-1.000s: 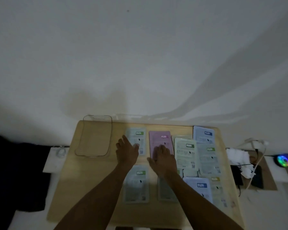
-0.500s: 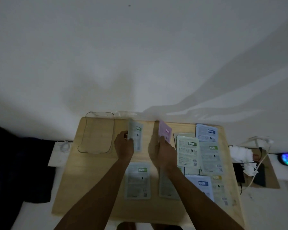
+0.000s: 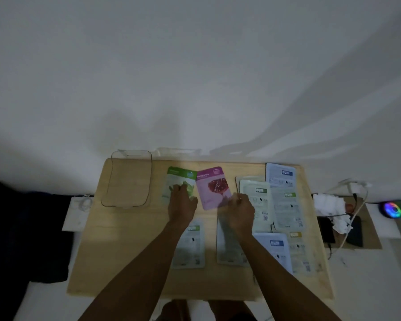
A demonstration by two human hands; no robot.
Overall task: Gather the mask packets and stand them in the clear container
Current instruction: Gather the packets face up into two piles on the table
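Note:
My left hand (image 3: 182,205) grips a green mask packet (image 3: 180,179), turned face up, near the table's far middle. Beside it my right hand (image 3: 237,210) pinches the lower edge of a pink mask packet (image 3: 212,186), also face up, its top corner touching the green one. The clear container (image 3: 127,179) lies at the table's far left, to the left of both hands, with nothing in it. Several more packets lie back-side up: two (image 3: 189,244) under my forearms and a cluster (image 3: 280,205) on the right half of the wooden table (image 3: 125,239).
A wall rises just behind the table's far edge. To the right, off the table, lie crumpled white tissue (image 3: 329,205), cables with a charger (image 3: 354,188), dark phones and a glowing rainbow-lit device (image 3: 392,208). A dark cloth (image 3: 21,228) lies at the left.
Both hands picked the green and pink packets up off the table, stood them on edge, and have now turned them over so their printed fronts face up.

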